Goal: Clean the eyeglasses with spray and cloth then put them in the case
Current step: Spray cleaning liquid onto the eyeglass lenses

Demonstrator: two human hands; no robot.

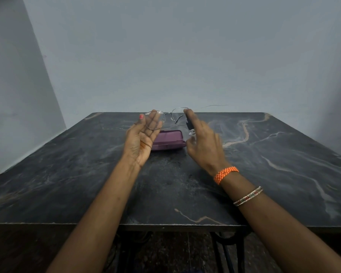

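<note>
Thin metal-framed eyeglasses (pixel 168 113) hang in the air above the table's far middle. My left hand (pixel 144 138) holds them by the left lens, palm turned toward me, with that lens lying against the fingers. My right hand (pixel 205 146) grips a small clear spray bottle (pixel 189 124) with a black top, just right of the right lens. Its index finger rests on the top. A purple glasses case (pixel 169 141) lies on the table below and between my hands. I see no cloth.
The dark marble table (pixel 264 164) runs from the near edge to a grey wall at the back. Another wall stands at the left. Black metal table legs show below the near edge.
</note>
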